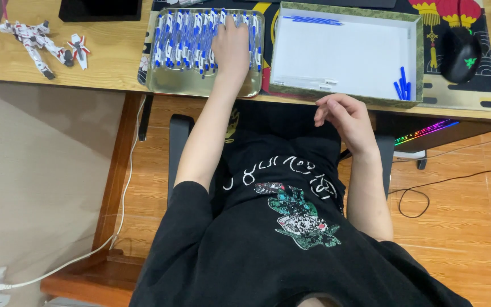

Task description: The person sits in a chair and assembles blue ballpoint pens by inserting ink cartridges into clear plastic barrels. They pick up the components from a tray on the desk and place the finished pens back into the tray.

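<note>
The left hand (231, 45) lies palm-down and flat on the pens (183, 40), fingers stretched toward the far edge of the clear tray (206, 85); whether any finger has curled around a single pen cannot be told from above. The pens lie directly under and to the left of that hand, packed side by side in blue-and-white rows, their long axes running away from the person, roughly in line with the forearm. The right hand (345, 116) hangs loosely curled and holding nothing, at the near rim of the white box (345, 57), well apart from the tray, so the left hand is by far the nearer to the pens. The box stands just right of the tray on the table (52, 77). It holds little: a thin bunch of blue sticks (313, 20) lying crosswise at its far left corner and a few short blue pieces (402, 85) at its near right corner. A black mouse (460, 54) sits right of the box, and a small white model figure (41, 42) lies at the table's left end.
</note>
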